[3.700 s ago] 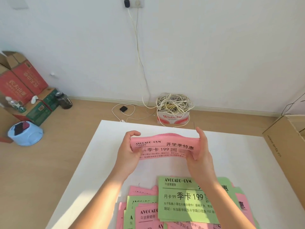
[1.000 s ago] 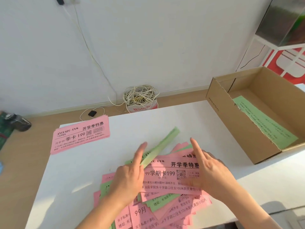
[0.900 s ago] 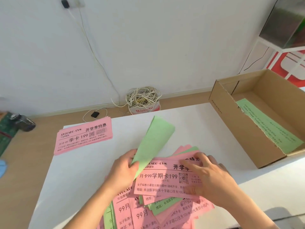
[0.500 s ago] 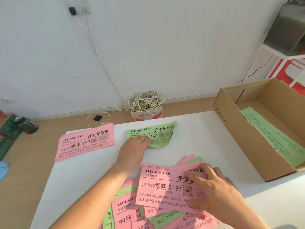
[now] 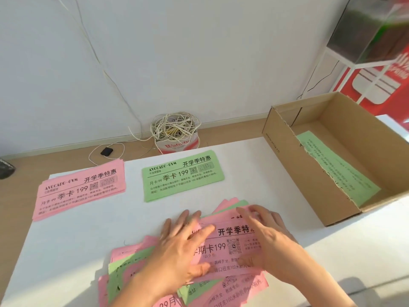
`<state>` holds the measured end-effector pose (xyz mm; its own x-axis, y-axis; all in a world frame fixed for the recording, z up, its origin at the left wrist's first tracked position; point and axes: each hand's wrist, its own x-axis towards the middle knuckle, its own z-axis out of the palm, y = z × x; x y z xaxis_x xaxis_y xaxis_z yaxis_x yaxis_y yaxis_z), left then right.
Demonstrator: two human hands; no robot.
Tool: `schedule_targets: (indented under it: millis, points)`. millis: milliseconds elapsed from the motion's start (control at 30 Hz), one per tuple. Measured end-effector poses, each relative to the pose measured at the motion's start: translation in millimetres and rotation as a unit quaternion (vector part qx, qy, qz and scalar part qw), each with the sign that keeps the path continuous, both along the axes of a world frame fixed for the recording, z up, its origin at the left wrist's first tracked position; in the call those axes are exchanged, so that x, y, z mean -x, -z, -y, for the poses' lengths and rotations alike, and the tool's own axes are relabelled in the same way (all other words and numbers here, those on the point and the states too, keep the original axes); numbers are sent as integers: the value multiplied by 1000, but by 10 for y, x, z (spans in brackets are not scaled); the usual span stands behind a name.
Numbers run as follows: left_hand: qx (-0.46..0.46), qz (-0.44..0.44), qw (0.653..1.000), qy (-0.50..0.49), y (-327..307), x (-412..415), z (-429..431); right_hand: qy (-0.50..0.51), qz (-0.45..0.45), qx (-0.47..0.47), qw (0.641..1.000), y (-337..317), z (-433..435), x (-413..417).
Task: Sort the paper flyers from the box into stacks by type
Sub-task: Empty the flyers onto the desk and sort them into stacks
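At the bottom centre of the frame a loose pile of flyers (image 5: 130, 255), pink and green mixed, lies on the white surface (image 5: 66, 240). On top of this pile lies a pink flyer (image 5: 228, 247) with black print and a QR code.

The left hand (image 5: 177, 251) lies flat on the left part of this pink flyer, and its fingers are straight and spread and grip nothing. The right hand (image 5: 272, 244) covers the right end of the same flyer. Its fingers are a little bent and reach to the upper edge of the paper; the picture is blurred here, so I cannot tell if they pinch the edge or only rest on it.

Further up, at the centre, one green flyer (image 5: 181, 176) lies flat and alone on the surface. To the left of it, apart from it, there is a neat pink stack (image 5: 79, 189).

At the right of the frame an open cardboard box (image 5: 285, 165) stands on the surface, and a green sheet (image 5: 338, 171) lies on its bottom.

Behind the surface, on the wooden floor beside the white wall, a bundle of pale cables (image 5: 174, 127) sits in a small container.
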<state>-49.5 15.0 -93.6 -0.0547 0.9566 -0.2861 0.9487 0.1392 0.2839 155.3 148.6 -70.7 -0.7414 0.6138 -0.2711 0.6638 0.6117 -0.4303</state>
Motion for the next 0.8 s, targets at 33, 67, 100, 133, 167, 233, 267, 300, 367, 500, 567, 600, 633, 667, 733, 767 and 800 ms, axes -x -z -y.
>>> schedule_targets:
  millis: [33, 67, 100, 133, 167, 233, 267, 300, 367, 500, 567, 600, 633, 667, 733, 767, 800]
  points:
    - [-13, -11, 1000, 3, 93, -43, 40, 9, 2, -1, 1000, 13, -16, -33]
    - [-24, -31, 999, 8, 149, -68, 62, 19, 2, -2, 1000, 22, -21, -65]
    - [-4, -45, 999, 11, 161, -85, 67, 30, 2, -1, 1000, 30, -16, -95]
    - [17, -53, 998, 18, 159, -101, 51, 41, 2, 3, 999, 35, -8, -125]
    - [27, -58, 998, 24, 152, -123, 12, 58, 3, 8, 998, 42, 0, -166]
    - [30, -39, 998, 47, 101, -225, -105, 119, -10, 34, 992, 51, 2, -274]
    - [18, -29, 998, 58, 47, -284, -173, 160, -33, 53, 985, 46, 0, -339]
    - [-14, -18, 998, 62, 43, -339, -236, 202, -61, 66, 975, 42, -6, -411]
    - [-54, -17, 995, 78, 4, -420, -336, 262, -90, 55, 959, 33, -18, -541]
    - [-58, -96, 987, 115, -69, -592, -311, 291, -96, -2, 952, 40, -10, -654]
    - [-51, -104, 987, 114, -63, -689, -278, 296, -83, 22, 951, 40, 2, -645]
    - [-41, -111, 987, 108, -68, -723, -251, 301, -73, 41, 950, 43, 7, -640]
    - [-32, -112, 988, 102, -49, -747, -228, 309, -69, 63, 947, 41, 8, -637]
    - [-49, -116, 986, 105, -35, -762, -209, 323, -81, 88, 939, 35, 1, -644]
    - [-85, -106, 985, 107, -54, -779, -182, 364, -150, 158, 905, 20, -22, -671]
    - [-99, -106, 984, 102, -97, -797, -186, 379, -178, 195, 887, 4, -28, -692]
    - [-104, -98, 985, 96, -135, -819, -186, 383, -192, 221, 876, -16, -29, -721]
